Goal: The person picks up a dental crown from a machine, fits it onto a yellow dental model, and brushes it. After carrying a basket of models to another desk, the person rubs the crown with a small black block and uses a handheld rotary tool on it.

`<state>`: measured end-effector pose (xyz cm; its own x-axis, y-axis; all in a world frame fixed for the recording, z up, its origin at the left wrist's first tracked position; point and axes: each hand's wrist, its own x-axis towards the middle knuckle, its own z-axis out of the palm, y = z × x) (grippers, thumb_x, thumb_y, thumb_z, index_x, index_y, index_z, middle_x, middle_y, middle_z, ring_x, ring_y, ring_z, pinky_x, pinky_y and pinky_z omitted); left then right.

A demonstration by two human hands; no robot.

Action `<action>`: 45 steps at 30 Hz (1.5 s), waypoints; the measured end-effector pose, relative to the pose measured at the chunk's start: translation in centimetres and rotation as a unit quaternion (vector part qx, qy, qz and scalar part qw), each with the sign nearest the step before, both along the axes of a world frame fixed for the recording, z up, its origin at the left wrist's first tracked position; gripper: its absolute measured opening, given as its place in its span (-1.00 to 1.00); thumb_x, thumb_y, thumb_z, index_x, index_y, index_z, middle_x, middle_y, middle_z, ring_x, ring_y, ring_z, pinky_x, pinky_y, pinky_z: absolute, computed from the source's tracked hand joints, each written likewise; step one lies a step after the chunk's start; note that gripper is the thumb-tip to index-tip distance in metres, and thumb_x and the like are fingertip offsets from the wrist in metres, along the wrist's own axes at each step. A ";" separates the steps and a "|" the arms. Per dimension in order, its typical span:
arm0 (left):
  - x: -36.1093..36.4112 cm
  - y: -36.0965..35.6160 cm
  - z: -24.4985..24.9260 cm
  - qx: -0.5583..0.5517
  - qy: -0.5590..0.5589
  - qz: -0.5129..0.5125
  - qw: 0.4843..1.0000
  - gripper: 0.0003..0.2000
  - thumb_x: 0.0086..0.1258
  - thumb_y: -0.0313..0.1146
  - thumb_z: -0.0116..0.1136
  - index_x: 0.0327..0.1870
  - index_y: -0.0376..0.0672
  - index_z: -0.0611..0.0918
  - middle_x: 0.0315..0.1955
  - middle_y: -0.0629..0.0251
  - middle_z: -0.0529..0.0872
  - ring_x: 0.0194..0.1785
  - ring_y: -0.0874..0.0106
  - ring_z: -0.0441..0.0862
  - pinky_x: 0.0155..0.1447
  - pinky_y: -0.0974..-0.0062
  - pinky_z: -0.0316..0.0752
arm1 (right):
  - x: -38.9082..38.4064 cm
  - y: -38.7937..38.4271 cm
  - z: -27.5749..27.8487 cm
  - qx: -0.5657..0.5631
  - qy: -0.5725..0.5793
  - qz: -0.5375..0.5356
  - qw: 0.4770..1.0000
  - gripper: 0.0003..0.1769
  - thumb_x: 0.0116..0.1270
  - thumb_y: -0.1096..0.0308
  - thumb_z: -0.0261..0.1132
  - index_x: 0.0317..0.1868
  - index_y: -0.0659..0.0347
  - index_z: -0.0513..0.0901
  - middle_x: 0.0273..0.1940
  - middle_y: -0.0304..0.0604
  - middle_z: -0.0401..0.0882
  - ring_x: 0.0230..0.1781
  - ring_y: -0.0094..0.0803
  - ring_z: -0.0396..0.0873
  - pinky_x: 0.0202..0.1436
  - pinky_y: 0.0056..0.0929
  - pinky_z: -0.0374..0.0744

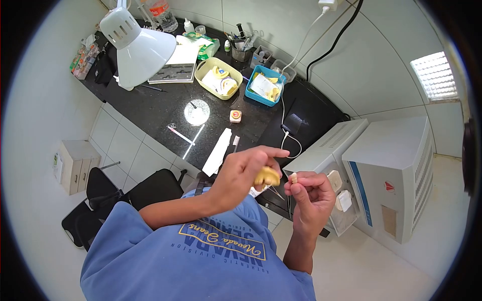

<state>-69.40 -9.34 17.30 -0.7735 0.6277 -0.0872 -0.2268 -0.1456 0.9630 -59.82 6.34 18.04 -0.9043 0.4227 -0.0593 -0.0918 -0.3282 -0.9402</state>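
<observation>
My left hand (243, 175) is closed around a yellow plaster dental model (267, 176), its index finger stretched out to the right. Part of the model is hidden behind the fingers. Close by on the right, my right hand (312, 198) pinches a small whitish tooth-like piece (294, 177) between thumb and fingertips, apart from the model. Below and between the hands, thin metal tools show partly at the counter edge. A white paper strip (218, 152) and a brush with a pale head (236, 141) lie just beyond my left hand.
On the black counter (165, 108) stand a yellow basket (205, 66) and a blue basket (248, 92) with dental models, a small jar (235, 116) and a tool cup (241, 54). A white lamp (145, 52) overhangs the left; a grey-white machine (386, 175) stands right.
</observation>
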 end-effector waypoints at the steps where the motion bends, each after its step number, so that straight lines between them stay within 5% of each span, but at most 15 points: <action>1: -0.4 -0.1 -0.6 0.021 -0.145 -0.043 0.988 -0.55 0.65 -0.19 -0.23 0.28 -0.33 0.56 -0.23 0.24 0.67 -0.23 0.47 0.64 -0.07 0.50 0.60 | -0.2 0.1 -0.1 -0.003 -0.011 -0.007 1.000 -0.79 0.30 0.59 0.45 -0.11 0.39 0.63 -0.19 0.01 0.71 -0.22 -0.40 0.74 -0.10 -0.48 0.75; 2: -0.6 0.0 -1.3 0.020 -0.147 -0.039 0.988 -0.55 0.65 -0.19 -0.23 0.28 -0.33 0.56 -0.23 0.24 0.67 -0.23 0.47 0.64 -0.07 0.50 0.60 | -0.3 0.0 -0.1 -0.004 -0.012 -0.004 1.000 -0.79 0.30 0.59 0.45 -0.11 0.39 0.63 -0.19 0.01 0.71 -0.22 -0.40 0.74 -0.10 -0.48 0.75; 5: -0.9 0.1 -3.8 0.211 -0.404 -0.063 0.888 -0.48 0.52 -0.36 -0.36 0.46 -0.33 0.33 -0.07 0.18 0.57 0.06 0.39 0.54 0.30 0.33 0.45 | -0.8 -0.4 -0.1 -0.015 -0.059 -0.039 0.997 -0.82 0.31 0.57 0.45 -0.12 0.40 0.65 -0.17 0.01 0.71 -0.21 -0.40 0.74 -0.09 -0.48 0.76; 10: -1.3 0.1 -4.0 0.264 -0.475 -0.043 0.838 -0.41 0.45 -0.41 -0.28 0.54 -0.32 0.19 0.08 0.16 0.51 0.25 0.30 0.50 0.47 0.24 0.35 | -1.3 -0.9 -1.6 0.145 -0.094 -0.061 0.983 -0.82 0.33 0.52 0.45 -0.09 0.38 0.71 -0.14 -0.05 0.73 -0.12 -0.42 0.72 0.01 -0.47 0.69; 16: -1.4 0.3 -2.5 0.230 -0.404 -0.058 0.884 -0.33 0.52 -0.53 -0.14 0.63 -0.22 -0.01 0.31 0.07 0.44 0.45 0.27 0.40 0.56 0.20 0.27 | -1.6 -1.6 -1.9 0.246 -0.069 -0.072 0.964 -0.85 0.32 0.56 0.44 -0.12 0.36 0.70 -0.14 -0.04 0.74 -0.05 -0.35 0.70 0.11 -0.39 0.62; 24: -1.0 -0.6 -1.1 0.133 -0.165 -0.067 0.975 -0.27 0.57 -0.35 0.14 0.62 -0.22 0.01 0.40 0.11 0.37 0.49 0.32 0.37 0.51 0.36 0.33 | -1.8 -2.4 -1.3 0.229 -0.038 -0.084 0.969 -0.85 0.31 0.59 0.43 -0.12 0.35 0.69 -0.13 -0.02 0.75 -0.04 -0.31 0.70 0.15 -0.35 0.61; 45: 0.4 -1.6 0.3 0.093 -0.072 -0.032 0.992 -0.24 0.43 -0.44 0.32 0.57 -0.23 0.16 0.37 0.15 0.38 0.45 0.33 0.40 0.49 0.33 0.37 | -0.6 -3.4 -0.9 0.180 -0.010 -0.075 0.981 -0.84 0.32 0.56 0.44 -0.14 0.34 0.65 -0.08 0.08 0.75 -0.01 -0.29 0.72 0.18 -0.34 0.63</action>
<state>-69.05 -10.93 17.60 -0.7201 0.6901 -0.0724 -0.3752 -0.2996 0.8772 -60.46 2.91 17.15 -0.8308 0.5473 0.1010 -0.0941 0.0408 -0.9947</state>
